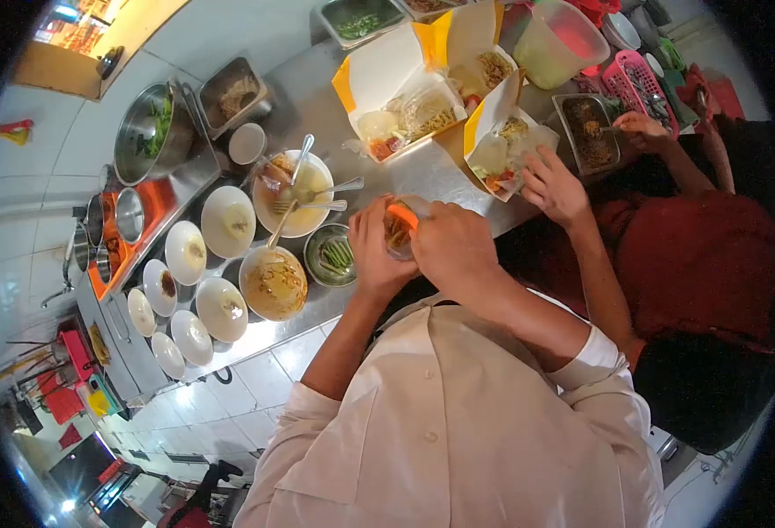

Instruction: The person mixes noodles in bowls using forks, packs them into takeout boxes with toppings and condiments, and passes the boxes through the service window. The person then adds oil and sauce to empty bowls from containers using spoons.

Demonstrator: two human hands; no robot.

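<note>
Close in front of my shirt, both hands are round a small clear container [397, 235] with brown food in it and an orange piece at its top. My left hand [375, 251] is wrapped about its left side. My right hand [458, 251] has its fingers closed over the right side, and its fingertips are partly hidden. Just left of my left hand is a metal bowl of green stalks [331, 255]. Beyond my hands stands an open takeaway box [405, 114] holding noodles, with a smaller open box [503, 154] to its right.
At right, a co-worker's one hand [556, 187] touches the smaller box; the other [644, 134] is over a metal tray of brown food [588, 145]. Several white bowls [228, 222] stand at left, near a sauce bowl [273, 282] and a bowl with cutlery [292, 195].
</note>
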